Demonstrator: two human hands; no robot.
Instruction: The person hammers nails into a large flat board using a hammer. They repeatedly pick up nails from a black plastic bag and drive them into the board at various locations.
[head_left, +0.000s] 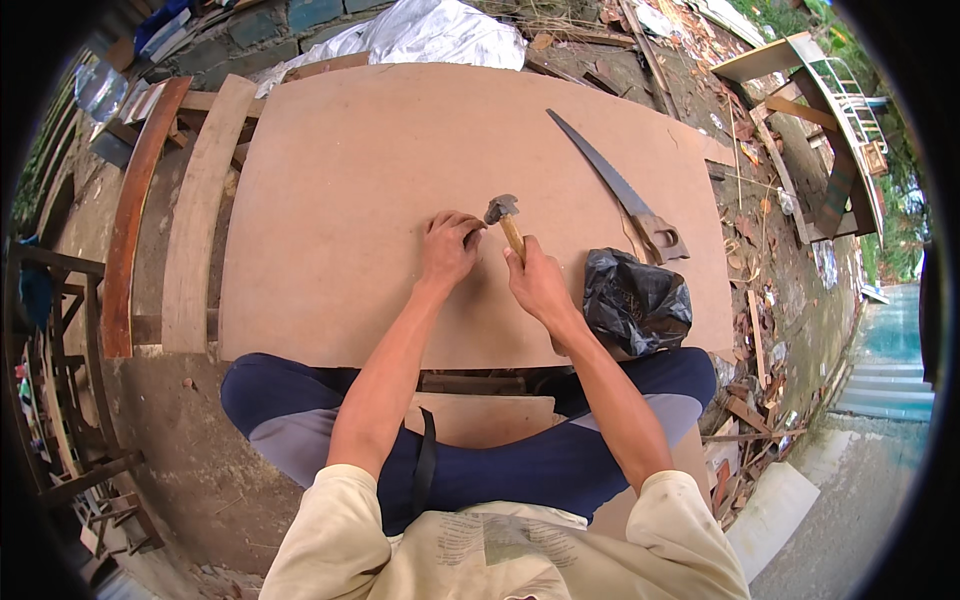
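Note:
A hammer [512,232] with a wooden handle and a dark metal head is gripped in my right hand [540,283]. Its head hovers close by the fingertips of my left hand [450,247]. Those fingertips are pinched together over the brown board [350,150]; whatever is between them is too small to make out. On the board's right side lies a handsaw [615,185] with a wooden handle, its blade pointing to the far side. A crumpled black plastic bag [637,300] rests beside my right forearm.
Two long planks [200,220] run along the board's left side. Beyond the far edge is a silvery sheet [430,35]. Wood scraps and debris [750,260] litter the ground at right, near a wooden frame [815,130]. My crossed legs [500,460] are at the near edge.

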